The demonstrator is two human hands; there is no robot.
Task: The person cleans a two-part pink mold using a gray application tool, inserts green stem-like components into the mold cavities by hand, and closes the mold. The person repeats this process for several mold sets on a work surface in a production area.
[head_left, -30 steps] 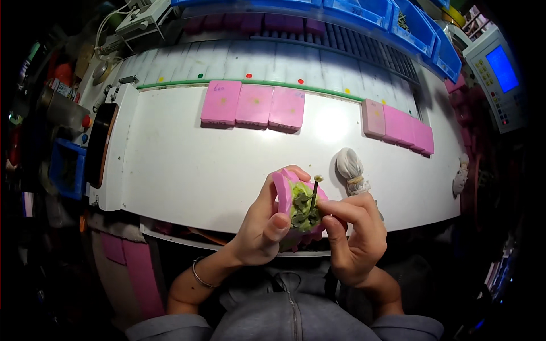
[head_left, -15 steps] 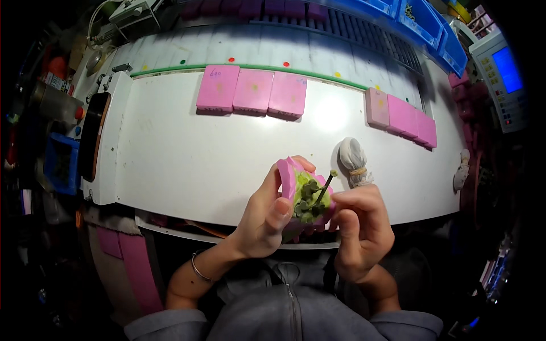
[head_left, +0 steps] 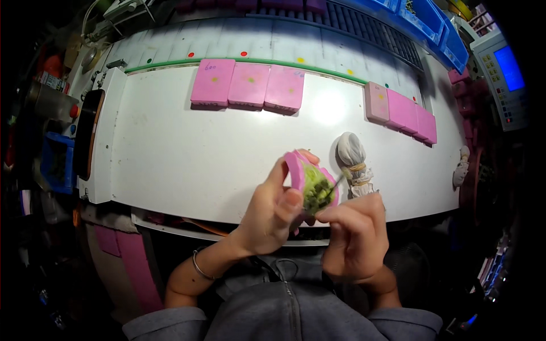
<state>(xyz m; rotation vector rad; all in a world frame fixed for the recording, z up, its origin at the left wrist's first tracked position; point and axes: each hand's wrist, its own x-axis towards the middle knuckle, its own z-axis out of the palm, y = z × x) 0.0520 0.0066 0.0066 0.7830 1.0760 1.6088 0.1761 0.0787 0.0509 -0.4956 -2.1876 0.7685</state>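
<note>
A bent pink rubber mould is held above the near edge of the white table, its inner side turned toward me. My left hand grips it, thumb on the near side and fingers behind. On the mould's open face lies a cluster of small green shapes, perhaps wax, with a thin dark stem sticking up to the right; motion blurs it. My right hand is curled, with thumb and index finger close together at the cluster's lower right. Whether anything is between those fingertips I cannot make out.
Behind the mould, a white cloth bundle tied with a band lies on the table. Pink blocks stand in two rows along a green strip. Beyond is a dotted belt. A machine with a blue screen stands right.
My right hand has shifted left and down along the green cluster. The mould has turned slightly and moved a little right and up. The belt's coloured dots have moved left.
</note>
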